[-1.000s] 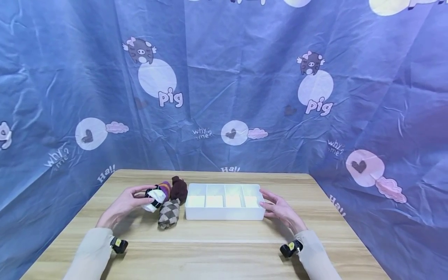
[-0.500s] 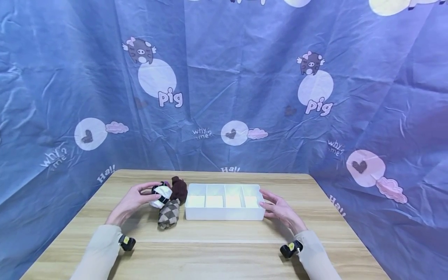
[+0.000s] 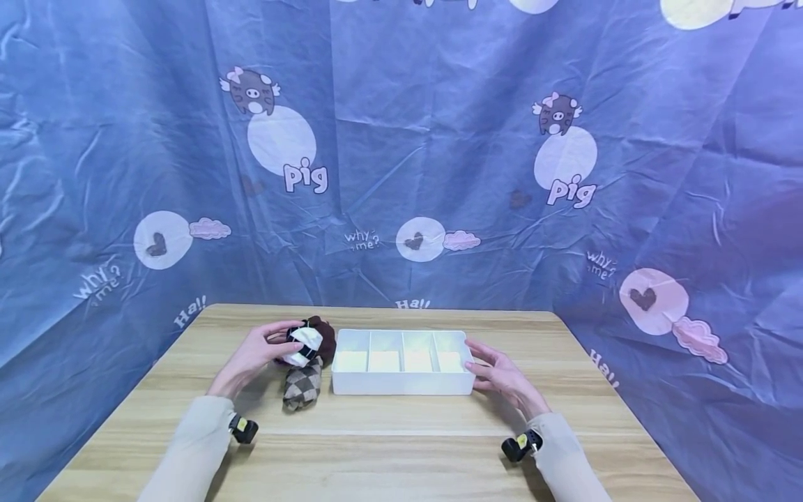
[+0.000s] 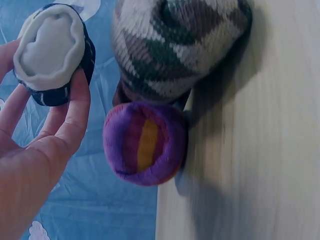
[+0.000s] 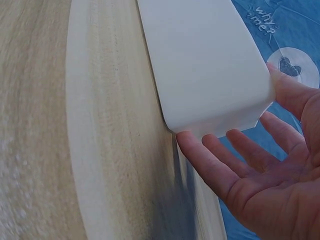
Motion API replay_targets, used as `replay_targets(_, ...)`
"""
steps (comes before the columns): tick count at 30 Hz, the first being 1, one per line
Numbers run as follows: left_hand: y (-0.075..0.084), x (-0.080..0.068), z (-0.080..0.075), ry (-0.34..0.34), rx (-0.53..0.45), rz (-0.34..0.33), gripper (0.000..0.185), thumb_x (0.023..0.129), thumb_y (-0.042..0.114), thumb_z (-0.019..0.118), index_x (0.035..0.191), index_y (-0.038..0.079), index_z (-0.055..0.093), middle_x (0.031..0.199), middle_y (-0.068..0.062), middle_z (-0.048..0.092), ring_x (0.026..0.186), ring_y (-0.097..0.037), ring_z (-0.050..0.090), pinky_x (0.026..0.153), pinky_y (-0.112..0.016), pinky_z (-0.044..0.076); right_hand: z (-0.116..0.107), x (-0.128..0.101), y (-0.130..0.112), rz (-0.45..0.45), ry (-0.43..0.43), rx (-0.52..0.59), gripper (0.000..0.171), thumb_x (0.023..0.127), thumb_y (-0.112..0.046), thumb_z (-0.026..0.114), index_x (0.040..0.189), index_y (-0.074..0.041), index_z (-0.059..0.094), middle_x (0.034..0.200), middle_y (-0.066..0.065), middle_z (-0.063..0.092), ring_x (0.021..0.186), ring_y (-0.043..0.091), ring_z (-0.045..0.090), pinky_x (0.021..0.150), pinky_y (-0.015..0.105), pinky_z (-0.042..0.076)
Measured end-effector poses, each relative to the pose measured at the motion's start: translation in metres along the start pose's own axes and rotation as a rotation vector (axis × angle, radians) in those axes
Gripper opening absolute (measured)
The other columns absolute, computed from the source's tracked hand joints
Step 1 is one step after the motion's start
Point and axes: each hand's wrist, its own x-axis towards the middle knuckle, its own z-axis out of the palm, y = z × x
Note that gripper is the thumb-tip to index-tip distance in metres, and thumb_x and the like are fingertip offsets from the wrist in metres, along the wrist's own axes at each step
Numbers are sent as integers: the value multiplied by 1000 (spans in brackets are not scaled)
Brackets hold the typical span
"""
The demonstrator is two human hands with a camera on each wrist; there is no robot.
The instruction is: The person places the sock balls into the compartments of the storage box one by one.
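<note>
In the head view, my left hand (image 3: 258,350) pinches a rolled black-and-white sock (image 3: 307,343) between thumb and fingers. The left wrist view shows this sock (image 4: 52,55) raised off the table, its white folded end facing the camera. Close by lies a rolled checkered sock (image 3: 303,385), and behind the held one a dark brown rolled sock (image 3: 326,341). A purple rolled sock with an orange stripe (image 4: 145,145) is plain in the left wrist view but mostly hidden from the head. My right hand (image 3: 502,376) touches the right end of a white divided box (image 3: 403,383) with spread fingertips.
The box has several compartments in a row, and no sock shows in them. It stands on a light wooden table (image 3: 401,460), right of the socks. A blue printed cloth (image 3: 389,153) hangs behind the table and along its sides.
My left hand has carried the black-and-white sock rightward over the pile, covering the purple sock from the head view. The right hand and the box have stayed in place.
</note>
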Motion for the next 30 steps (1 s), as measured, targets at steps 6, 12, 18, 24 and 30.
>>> replay_targets(6, 5, 3, 11, 4, -3, -7, 63, 84, 17, 77, 140, 3, 51, 115, -8, 69, 90, -12, 67, 74, -41, 58, 0, 0, 0, 3, 3, -8, 71, 95, -12, 63, 155, -9, 25, 157, 29, 20, 106, 22, 64, 92, 41, 55)
replay_targets(12, 6, 9, 27, 1, -18, 34, 60, 85, 14, 76, 138, 1, 52, 108, -7, 69, 88, -8, 65, 69, -28, 54, -1, -1, 1, 1, -1, -1, 71, 95, -11, 63, 155, -8, 25, 157, 29, 20, 106, 21, 64, 92, 41, 55)
replay_targets(18, 7, 17, 42, 7, -42, 67, 57, 84, 11, 76, 136, -1, 55, 102, 0, 68, 87, -7, 65, 72, -23, 55, -2, -1, 1, -4, -10, 10, 71, 95, -10, 62, 155, -8, 24, 157, 29, 20, 105, 20, 64, 92, 41, 55)
replay_targets(24, 12, 26, 58, 4, -42, 74, 55, 83, 12, 77, 134, 2, 58, 110, -9, 66, 92, -10, 65, 74, -24, 55, -3, -1, 1, -11, -11, 3, 71, 95, -11, 62, 155, -7, 24, 157, 29, 21, 105, 19, 63, 91, 39, 55)
replay_targets(30, 13, 33, 73, -3, -9, 54, 53, 83, 13, 78, 131, 1, 59, 117, -16, 67, 91, -11, 66, 72, -25, 56, -1, 0, 2, -9, -11, 8, 72, 95, -12, 64, 155, -6, 24, 156, 30, 21, 106, 20, 64, 92, 40, 55)
